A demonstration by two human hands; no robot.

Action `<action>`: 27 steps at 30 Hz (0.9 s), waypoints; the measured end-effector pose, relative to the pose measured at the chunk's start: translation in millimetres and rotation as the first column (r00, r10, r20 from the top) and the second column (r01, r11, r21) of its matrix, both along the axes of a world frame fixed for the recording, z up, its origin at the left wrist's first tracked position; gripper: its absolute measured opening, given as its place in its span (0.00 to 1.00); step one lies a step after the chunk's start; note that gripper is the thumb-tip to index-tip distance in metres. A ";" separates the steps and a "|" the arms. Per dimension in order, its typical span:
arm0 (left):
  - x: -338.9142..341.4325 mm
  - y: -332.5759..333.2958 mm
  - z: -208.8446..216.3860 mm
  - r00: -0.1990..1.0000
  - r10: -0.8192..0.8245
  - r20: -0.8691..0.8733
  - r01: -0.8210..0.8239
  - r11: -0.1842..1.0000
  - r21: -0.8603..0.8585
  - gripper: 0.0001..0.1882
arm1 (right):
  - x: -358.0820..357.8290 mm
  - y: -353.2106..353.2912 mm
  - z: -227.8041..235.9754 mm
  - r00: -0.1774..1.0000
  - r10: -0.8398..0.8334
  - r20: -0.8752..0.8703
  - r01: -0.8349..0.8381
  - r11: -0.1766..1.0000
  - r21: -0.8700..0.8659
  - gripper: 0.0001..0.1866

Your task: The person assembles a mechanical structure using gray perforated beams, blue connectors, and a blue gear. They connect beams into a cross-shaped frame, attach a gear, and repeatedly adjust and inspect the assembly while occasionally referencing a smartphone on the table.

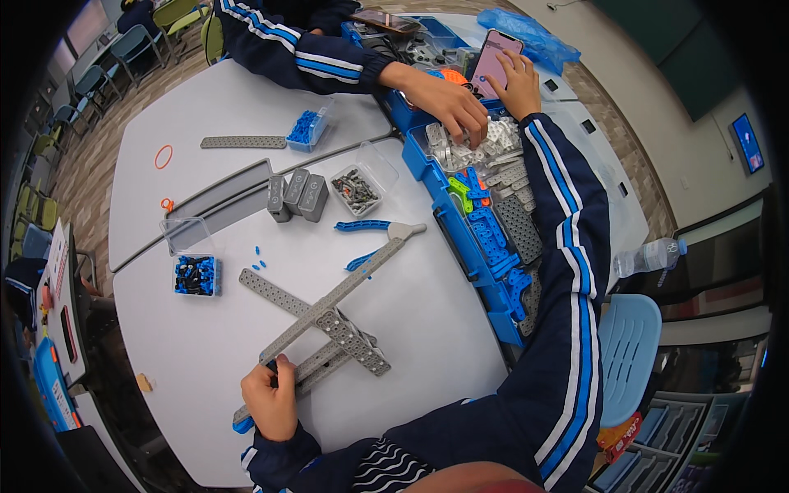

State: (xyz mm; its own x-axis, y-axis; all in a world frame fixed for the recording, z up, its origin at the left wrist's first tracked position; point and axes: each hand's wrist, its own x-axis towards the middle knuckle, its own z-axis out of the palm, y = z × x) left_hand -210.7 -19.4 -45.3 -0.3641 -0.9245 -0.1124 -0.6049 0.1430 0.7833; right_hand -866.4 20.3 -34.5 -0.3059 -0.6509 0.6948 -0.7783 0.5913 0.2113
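Observation:
My left hand (273, 401) is closed on the near end of a grey perforated-beam assembly (316, 316), its thumb on top. Several long grey beams are joined crosswise in it, with a short plate at the crossing. One long beam points up and right, over blue-handled pliers (366, 226). My right hand (518, 89) reaches far out, fingers spread over the pink screen of a phone (496, 51). A co-worker's hand (448, 105) dips into the white parts of the blue case (468, 263) beside it.
Small open boxes hold blue pins (302, 130), black and blue pins (197, 275) and grey pieces (356, 189). Grey blocks (297, 195), a loose beam (242, 142) and an orange ring (163, 157) lie farther back. A bottle (649, 258) and blue chair (629, 353) are at right.

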 end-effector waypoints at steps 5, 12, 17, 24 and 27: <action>-1.0 0.2 1.8 1.000 -0.001 -0.001 0.001 1.000 0.001 0.19 | 1.5 -0.4 3.3 0.997 0.056 -0.049 -0.058 0.997 -0.046 0.28; -1.1 0.7 5.1 1.000 -0.011 0.025 0.010 1.000 0.025 0.18 | 4.4 4.8 7.5 0.998 -0.054 -0.013 0.052 0.991 -0.123 0.23; -1.2 0.9 3.3 1.000 -0.004 0.018 0.004 1.000 0.011 0.18 | 5.7 5.7 7.9 0.999 -0.029 -0.023 0.027 0.998 -0.056 0.23; -0.7 0.7 2.3 1.000 -0.005 0.007 0.005 1.000 0.010 0.18 | -0.4 0.6 0.5 0.992 -0.034 -0.118 0.033 0.999 -0.007 0.27; -0.7 0.4 2.5 1.000 -0.011 0.014 0.011 1.000 0.009 0.17 | -0.6 0.2 -0.2 0.994 -0.076 -0.081 0.078 0.997 0.019 0.28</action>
State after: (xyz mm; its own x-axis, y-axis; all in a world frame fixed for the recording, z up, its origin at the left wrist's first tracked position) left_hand -211.4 -19.0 -42.8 -0.3724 -0.9195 -0.1261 -0.6140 0.1422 0.7764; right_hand -867.1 20.5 -34.7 -0.2995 -0.6428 0.7051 -0.7104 0.6436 0.2850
